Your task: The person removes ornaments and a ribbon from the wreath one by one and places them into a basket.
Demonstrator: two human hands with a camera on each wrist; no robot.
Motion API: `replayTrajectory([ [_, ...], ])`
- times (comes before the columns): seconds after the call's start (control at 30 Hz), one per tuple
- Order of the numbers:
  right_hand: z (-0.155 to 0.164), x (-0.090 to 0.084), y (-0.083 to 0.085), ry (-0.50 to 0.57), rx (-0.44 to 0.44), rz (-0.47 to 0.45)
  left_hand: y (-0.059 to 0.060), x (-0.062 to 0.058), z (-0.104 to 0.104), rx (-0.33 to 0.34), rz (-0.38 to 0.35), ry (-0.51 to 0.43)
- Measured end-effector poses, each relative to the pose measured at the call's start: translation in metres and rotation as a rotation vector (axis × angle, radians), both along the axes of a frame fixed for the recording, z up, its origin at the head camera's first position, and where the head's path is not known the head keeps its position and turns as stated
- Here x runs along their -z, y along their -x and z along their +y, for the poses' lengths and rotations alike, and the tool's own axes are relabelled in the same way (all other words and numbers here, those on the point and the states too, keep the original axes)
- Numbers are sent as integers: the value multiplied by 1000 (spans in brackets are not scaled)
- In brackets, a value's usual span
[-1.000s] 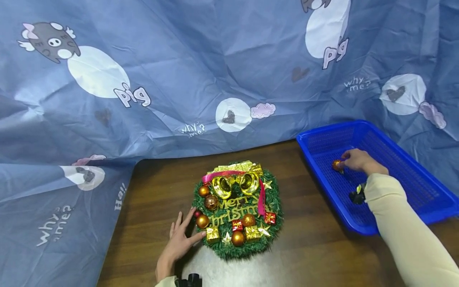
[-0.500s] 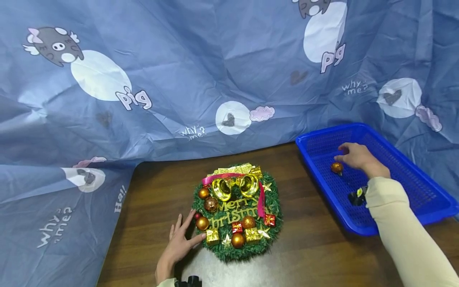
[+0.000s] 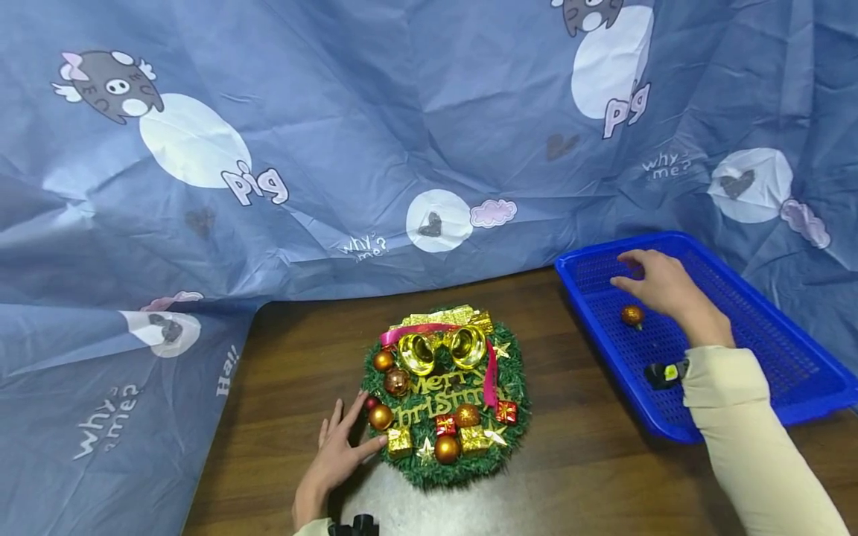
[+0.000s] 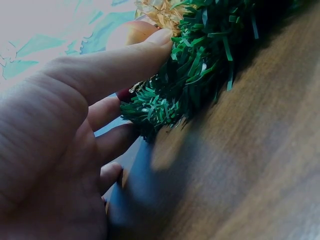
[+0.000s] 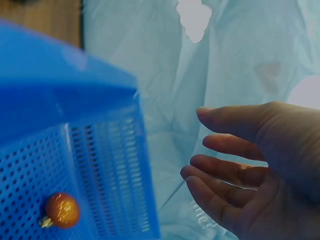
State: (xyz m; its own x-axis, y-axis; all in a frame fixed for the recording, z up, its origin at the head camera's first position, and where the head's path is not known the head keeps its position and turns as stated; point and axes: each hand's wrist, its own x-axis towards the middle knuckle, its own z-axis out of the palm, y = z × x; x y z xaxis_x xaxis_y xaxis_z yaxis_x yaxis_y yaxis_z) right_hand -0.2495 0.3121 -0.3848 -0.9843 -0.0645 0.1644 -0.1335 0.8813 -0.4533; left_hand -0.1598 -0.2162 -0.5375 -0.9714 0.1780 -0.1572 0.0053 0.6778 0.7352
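Observation:
A green tinsel Christmas wreath (image 3: 445, 469) lies on the table, bearing gold bells, orange baubles, small gift boxes, stars and gold "Merry Christmas" lettering. My left hand (image 3: 335, 447) rests at its left edge with spread fingers; in the left wrist view the thumb touches the green tinsel (image 4: 200, 65). Over the blue basket (image 3: 744, 298) hovers my right hand (image 3: 663, 286), fingers loosely bent and holding nothing. Below it, on the basket's floor, sits a single orange glitter bauble (image 3: 632, 316), also visible in the right wrist view as a bauble (image 5: 62, 210) with a gold cap.
The basket stands at the right of the brown wooden table (image 3: 288, 357). A blue cloth (image 3: 322, 134) printed with pigs and words hangs behind and along the left side. Bare wood lies between wreath and basket.
My right hand has released the orange bauble in the basket and risen away toward the back. The left hand has stayed at the wreath's edge.

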Motion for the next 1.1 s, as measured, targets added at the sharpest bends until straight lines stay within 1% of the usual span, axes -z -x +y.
replayTrajectory([
  [0.23, -17, -8, -9, 13, -15, 46, -1, -1, 1, -2, 3, -3],
  [0.43, -32, -9, -16, 31, -26, 43, 0, -1, 0, -5, 0, -1],
  [0.67, -50, -4, -26, 54, -67, 95, 0, -1, 0, -5, -1, -4],
  [0.9, -69, 4, -33, 69, -98, 30, -1, -1, 0, -3, 9, -3],
  [1.1, -86, 12, -38, 82, -137, 54, -2, -2, 0, -4, 20, -7],
])
